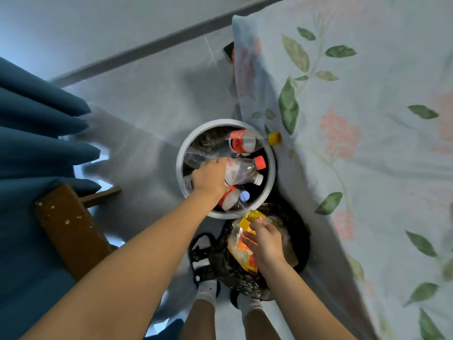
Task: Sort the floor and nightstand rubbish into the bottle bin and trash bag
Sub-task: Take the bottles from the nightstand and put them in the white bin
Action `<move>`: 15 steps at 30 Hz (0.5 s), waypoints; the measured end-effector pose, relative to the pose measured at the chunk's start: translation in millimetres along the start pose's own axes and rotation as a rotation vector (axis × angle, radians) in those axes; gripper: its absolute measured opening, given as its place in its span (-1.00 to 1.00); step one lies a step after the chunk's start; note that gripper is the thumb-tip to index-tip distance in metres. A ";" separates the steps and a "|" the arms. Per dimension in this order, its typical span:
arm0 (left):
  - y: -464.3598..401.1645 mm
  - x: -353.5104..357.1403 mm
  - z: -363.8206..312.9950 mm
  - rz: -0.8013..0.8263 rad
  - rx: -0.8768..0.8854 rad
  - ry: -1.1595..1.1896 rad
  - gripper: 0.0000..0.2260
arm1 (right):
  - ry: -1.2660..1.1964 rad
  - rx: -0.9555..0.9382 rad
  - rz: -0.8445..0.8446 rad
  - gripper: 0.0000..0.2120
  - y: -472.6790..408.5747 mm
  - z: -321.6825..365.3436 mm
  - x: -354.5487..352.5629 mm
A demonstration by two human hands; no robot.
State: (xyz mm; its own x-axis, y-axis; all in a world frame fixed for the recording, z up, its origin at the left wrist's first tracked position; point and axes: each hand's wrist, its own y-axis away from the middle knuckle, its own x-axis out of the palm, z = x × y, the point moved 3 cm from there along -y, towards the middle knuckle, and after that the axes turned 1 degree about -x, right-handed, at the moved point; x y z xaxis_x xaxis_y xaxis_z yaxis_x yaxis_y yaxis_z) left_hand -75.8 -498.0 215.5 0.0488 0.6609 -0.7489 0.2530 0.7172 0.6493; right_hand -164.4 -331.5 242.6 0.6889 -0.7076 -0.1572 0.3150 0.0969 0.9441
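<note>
Blue curtain [36, 133] at left w/ brown wooden stool [71, 229], floral bedsheet [367, 143] at right

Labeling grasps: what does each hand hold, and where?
Left hand grips a clear red-capped bottle at its base, over the bottle bin. Right hand pinches a yellow-orange wrapper over the trash bag.

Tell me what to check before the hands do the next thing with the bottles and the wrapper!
1. Left hand has the clear bottle over the white bin: ok.
2. Left grip on the bottle firm: cannot tell, the fingers are hidden.
3. Room in the bin: not ok, bottles already pile near the rim.
4. Right hand holds the yellow wrapper over the black trash bag: ok.
5. Bag mouth open: ok.
6. Yellow-capped bottle by the bedsheet sits outside the bin: not ok.
</note>
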 end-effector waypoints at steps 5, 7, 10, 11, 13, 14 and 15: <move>-5.1 3.5 -8.0 0.029 0.035 -0.196 -0.38 | 0.122 0.002 0.034 -0.89 -1.8 -2.1 -12.8; -2.0 5.0 -6.8 0.052 0.040 -0.193 -0.32 | 0.147 -0.004 0.041 -0.89 -2.6 -1.6 -16.0; 9.4 0.6 -6.3 0.079 0.022 -0.153 -0.23 | 0.190 -0.027 0.052 -0.89 -2.0 -0.3 -23.5; 15.0 -3.5 -7.2 0.051 0.007 -0.146 -0.24 | 0.200 -0.032 0.054 -0.88 -1.6 -0.3 -27.4; 28.9 -14.1 -11.8 -0.038 -0.009 -0.127 -0.31 | 0.210 -0.033 0.061 -0.88 1.2 -0.9 -36.1; 37.4 -19.6 -15.6 -0.078 -0.006 -0.109 -0.35 | 0.216 -0.041 0.066 -0.88 3.6 -1.8 -41.2; 46.5 -24.8 -20.3 -0.107 0.001 -0.086 -0.40 | 0.231 -0.056 0.068 -0.88 5.9 -2.8 -47.1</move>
State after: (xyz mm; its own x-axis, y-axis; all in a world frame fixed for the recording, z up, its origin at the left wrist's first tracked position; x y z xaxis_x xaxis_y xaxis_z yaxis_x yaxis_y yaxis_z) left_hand -84.9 -476.6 267.0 0.1039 0.5590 -0.8226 0.2626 0.7823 0.5648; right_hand -193.2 -295.7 254.8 0.8390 -0.5196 -0.1616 0.2935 0.1821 0.9384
